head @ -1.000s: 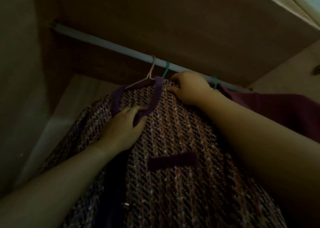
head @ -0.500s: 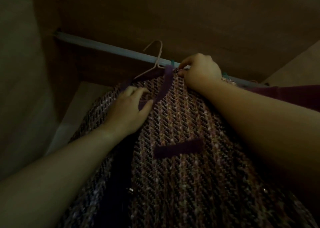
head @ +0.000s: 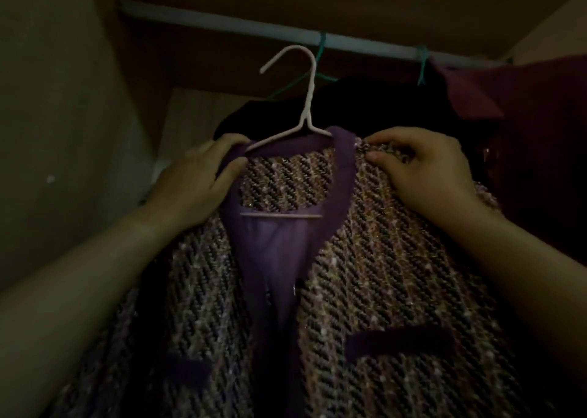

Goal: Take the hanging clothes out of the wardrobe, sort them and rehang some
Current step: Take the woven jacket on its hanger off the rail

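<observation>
The tweed jacket (head: 381,259), woven in purple, pink and dark diagonal stripes, is held up between both grips in front of the open wardrobe. It hangs on a white hanger (head: 305,100). Its front falls open below the grips and shows a pale purple lining (head: 273,252).

The left grip (head: 193,176) holds one shoulder of the jacket, with the fingers curled over the top edge and the thumb lying on the purple trim (head: 344,176) of the neckline. The right grip (head: 422,166) pinches the tweed at the other shoulder, just beside the collar, with its fingers bent into the cloth. The hanger's neck rises between the two grips. Its hook stands above them, below the rail (head: 222,24) and not touching it.

Two dark purple pocket flaps (head: 400,343) lie well below the grips, one on each front panel.

Behind the grips a dark garment (head: 365,103) hangs from a teal hanger (head: 320,49) on the rail. Beyond the right grip a maroon garment (head: 524,100) hangs on a second teal hook. The wardrobe's side wall (head: 47,100) stands beyond the left grip.
</observation>
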